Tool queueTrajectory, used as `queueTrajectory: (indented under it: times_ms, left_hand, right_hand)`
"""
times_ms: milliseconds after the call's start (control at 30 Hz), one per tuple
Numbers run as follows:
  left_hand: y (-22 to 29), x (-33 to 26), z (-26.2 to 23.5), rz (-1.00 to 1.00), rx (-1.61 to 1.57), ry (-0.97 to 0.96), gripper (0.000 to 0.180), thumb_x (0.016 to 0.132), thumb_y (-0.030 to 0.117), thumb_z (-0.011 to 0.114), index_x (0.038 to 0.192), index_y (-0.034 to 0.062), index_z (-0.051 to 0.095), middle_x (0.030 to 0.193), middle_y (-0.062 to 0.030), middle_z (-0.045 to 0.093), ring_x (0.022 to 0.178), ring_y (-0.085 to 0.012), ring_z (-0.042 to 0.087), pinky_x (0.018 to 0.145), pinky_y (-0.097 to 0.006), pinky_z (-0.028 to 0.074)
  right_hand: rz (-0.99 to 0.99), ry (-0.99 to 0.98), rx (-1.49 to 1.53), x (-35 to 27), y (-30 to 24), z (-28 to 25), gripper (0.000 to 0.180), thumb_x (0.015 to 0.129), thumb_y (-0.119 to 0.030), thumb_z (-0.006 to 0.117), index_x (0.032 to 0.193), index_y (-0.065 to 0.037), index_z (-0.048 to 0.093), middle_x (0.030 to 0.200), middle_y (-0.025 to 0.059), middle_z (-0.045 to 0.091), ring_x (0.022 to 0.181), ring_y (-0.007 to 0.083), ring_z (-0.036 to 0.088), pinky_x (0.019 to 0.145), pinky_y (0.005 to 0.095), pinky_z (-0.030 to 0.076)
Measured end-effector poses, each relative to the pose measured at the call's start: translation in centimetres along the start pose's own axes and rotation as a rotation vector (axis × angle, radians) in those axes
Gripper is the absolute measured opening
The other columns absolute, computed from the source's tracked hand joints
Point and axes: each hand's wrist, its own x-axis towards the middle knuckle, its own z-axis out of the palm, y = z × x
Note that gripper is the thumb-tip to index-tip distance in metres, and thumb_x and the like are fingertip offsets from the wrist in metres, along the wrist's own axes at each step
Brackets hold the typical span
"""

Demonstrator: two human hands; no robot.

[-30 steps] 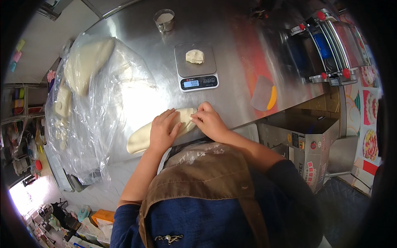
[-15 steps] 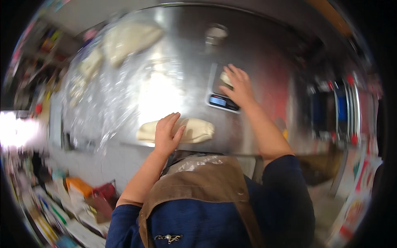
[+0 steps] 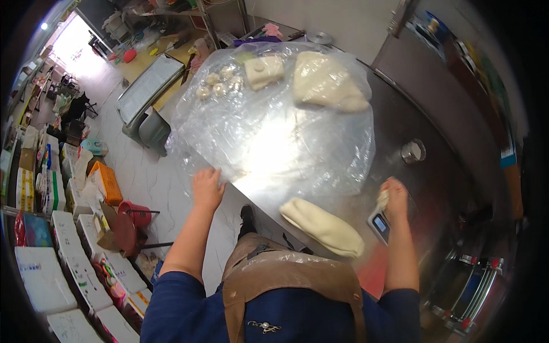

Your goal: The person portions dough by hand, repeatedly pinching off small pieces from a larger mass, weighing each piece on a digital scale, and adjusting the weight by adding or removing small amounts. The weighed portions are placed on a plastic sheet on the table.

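My right hand (image 3: pixel 397 197) is closed around a small piece of pale dough (image 3: pixel 382 199), just over the digital kitchen scale (image 3: pixel 380 224) on the metal table. The scale's lit display shows beside my wrist. At the table's front-left edge, my left hand (image 3: pixel 207 188) has its fingers bent over the border of a clear plastic sheet (image 3: pixel 229 134); the fingertips are hidden. Between my arms a thick log of dough (image 3: pixel 322 227) lies slantwise along the near edge. Under the sheet sit a large dough slab (image 3: pixel 326 80), a smaller dough block (image 3: pixel 265 72) and several small dough balls (image 3: pixel 219 89).
A metal cup of white powder (image 3: pixel 413 151) stands beyond the scale. To the left are a tray (image 3: pixel 150 83) on a stand, an orange crate (image 3: pixel 105 183), a red bucket (image 3: pixel 136 214) and white boxes (image 3: pixel 43 280). A metal-railed appliance (image 3: pixel 472 291) stands at the right.
My view has swung left. My left hand has come off the dough log and reached left to the plastic sheet. My right hand has picked up the small dough piece from the scale.
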Motion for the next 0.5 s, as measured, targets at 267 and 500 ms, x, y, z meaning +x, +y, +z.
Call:
queueTrajectory:
  times_ms: [267,500]
  left_hand:
    - [-1.3,10.2,-9.2,0.285,-1.24,-0.39,0.024,0.097,0.013,0.056,0.119,0.0077,0.065,0.077,0.0023,0.059,0.065,-0.0052,0.049,0.059,-0.022,0.043]
    - [-3.2,12.3,-14.3,0.574,-1.494,-0.702,0.035,0.096,0.018,0.055,0.131,0.011,0.056,0.079,-0.0171,0.064,0.067,-0.0329,0.063,0.065,-0.039,0.049]
  right_hand:
    - [0.051,-0.807,-0.585,-1.1,1.8,35.8,0.047,0.084,-0.022,0.071,0.125,-0.007,0.056,0.122,0.0109,0.057,0.114,0.0256,0.056,0.097,0.0381,0.045]
    - [-0.687,-0.496,-0.688,14.9,2.4,58.6,0.046,0.078,-0.018,0.075,0.12,-0.007,0.06,0.12,0.019,0.053,0.11,0.0352,0.054,0.095,0.0437,0.045]
